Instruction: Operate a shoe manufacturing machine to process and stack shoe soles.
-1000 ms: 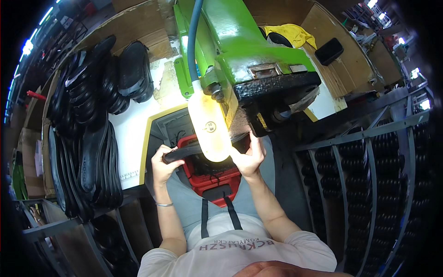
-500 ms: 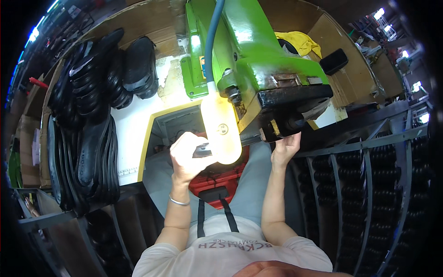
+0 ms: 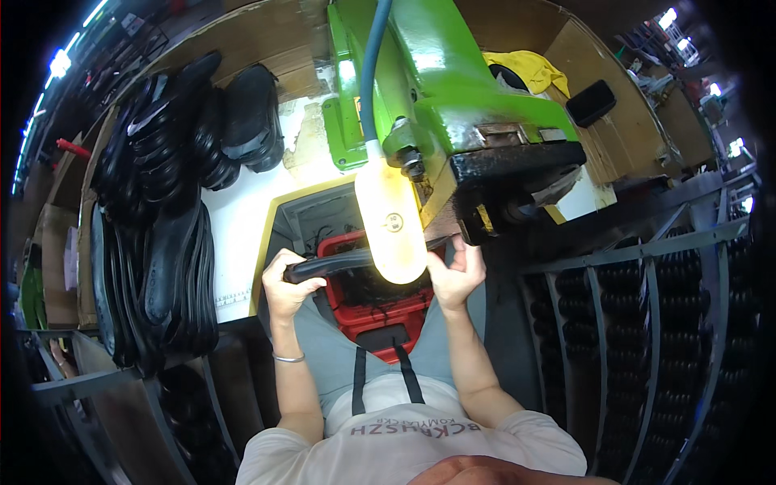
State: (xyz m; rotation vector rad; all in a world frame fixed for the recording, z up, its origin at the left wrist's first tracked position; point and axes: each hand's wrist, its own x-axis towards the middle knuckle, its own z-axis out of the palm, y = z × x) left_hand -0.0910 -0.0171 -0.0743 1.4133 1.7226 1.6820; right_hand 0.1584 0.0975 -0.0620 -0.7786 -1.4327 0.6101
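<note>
My left hand (image 3: 289, 284) is closed on one end of a long black shoe sole (image 3: 339, 262), thumb on the near side. The sole stretches sideways, and a glowing lamp head (image 3: 391, 220) hides its middle. At the other end my right hand (image 3: 457, 276) grips it with thumb and fingers, close below the black front of the green machine (image 3: 477, 105). Under the sole, between my knees, sits a red container (image 3: 356, 318) with dark scraps in it.
Stacked black soles (image 3: 166, 267) stand on the white tabletop (image 3: 236, 242) at left. A yellow-edged cutout surrounds my hands. Behind the machine lie a yellow cloth (image 3: 529, 71) and a black phone-like object (image 3: 591, 103). Metal racks (image 3: 630, 252) of dark soles flank me.
My left hand has moved left and slightly nearer, and my right hand left, away from the machine's head. More of the black sole shows now.
</note>
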